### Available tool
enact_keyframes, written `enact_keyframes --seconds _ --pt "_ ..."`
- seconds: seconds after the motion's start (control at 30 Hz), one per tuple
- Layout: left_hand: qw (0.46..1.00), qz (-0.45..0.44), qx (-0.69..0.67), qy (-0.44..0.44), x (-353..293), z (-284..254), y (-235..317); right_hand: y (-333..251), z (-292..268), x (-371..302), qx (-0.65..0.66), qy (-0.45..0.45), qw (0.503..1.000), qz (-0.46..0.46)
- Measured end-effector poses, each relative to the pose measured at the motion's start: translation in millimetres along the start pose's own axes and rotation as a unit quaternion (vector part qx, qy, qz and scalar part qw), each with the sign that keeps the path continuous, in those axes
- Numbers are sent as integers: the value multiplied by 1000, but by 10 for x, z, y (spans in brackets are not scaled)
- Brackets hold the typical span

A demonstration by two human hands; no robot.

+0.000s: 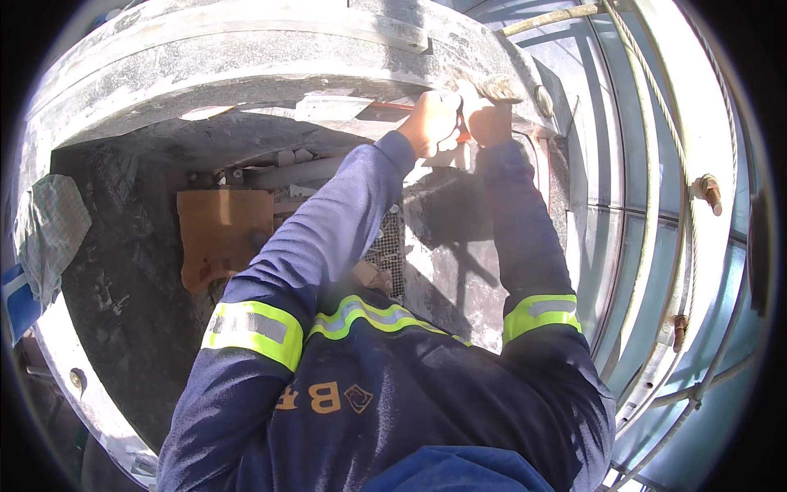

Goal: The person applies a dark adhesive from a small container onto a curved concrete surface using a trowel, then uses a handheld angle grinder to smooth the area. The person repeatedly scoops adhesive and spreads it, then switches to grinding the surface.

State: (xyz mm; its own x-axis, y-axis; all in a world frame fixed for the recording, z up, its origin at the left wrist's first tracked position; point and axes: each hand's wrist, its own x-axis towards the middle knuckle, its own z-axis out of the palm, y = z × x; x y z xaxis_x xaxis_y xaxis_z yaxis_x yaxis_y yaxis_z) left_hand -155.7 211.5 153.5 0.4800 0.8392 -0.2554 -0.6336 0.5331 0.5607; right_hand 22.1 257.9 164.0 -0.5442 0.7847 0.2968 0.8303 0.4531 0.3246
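Note:
Both hands are side by side at the top, up against the curved grey ledge (270, 61). My left hand (433, 123) is closed, its fingers curled in; what it grips, if anything, is hidden. Close beside it, my right hand (487, 123) is also closed, partly in shade. A small orange-red piece (465, 136) shows between the hands, too little of it to name. Just beyond my right hand, a tan, rough-looking patch (498, 87) lies on the ledge, washed out by glare. Left of my left hand, a pale flat piece (332, 107) lies along the ledge's lower edge.
Below the ledge is a recess with a brown cardboard piece (225, 234) and dark mesh (388, 250). A pale cloth (51, 225) hangs at the left rim. On the right run a wire rope (656, 82), a curved pale frame with bolts (707, 193) and glass panels (639, 271).

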Motion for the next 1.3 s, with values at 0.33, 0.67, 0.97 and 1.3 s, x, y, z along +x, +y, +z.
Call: enact_keyframes --seconds 0.33,0.67,0.97,1.3 --pt "1000 2 1 -22 29 -79 10 -232 -114 311 285 -10 937 199" --pt "1000 5 1 -13 8 -14 -22 -257 -125 313 363 53 901 232" --pt "999 -5 8 -39 7 -66 6 -180 -43 214 347 110 924 119" --pt "1000 -22 17 7 51 -58 37 -134 -164 129 322 -84 935 124"
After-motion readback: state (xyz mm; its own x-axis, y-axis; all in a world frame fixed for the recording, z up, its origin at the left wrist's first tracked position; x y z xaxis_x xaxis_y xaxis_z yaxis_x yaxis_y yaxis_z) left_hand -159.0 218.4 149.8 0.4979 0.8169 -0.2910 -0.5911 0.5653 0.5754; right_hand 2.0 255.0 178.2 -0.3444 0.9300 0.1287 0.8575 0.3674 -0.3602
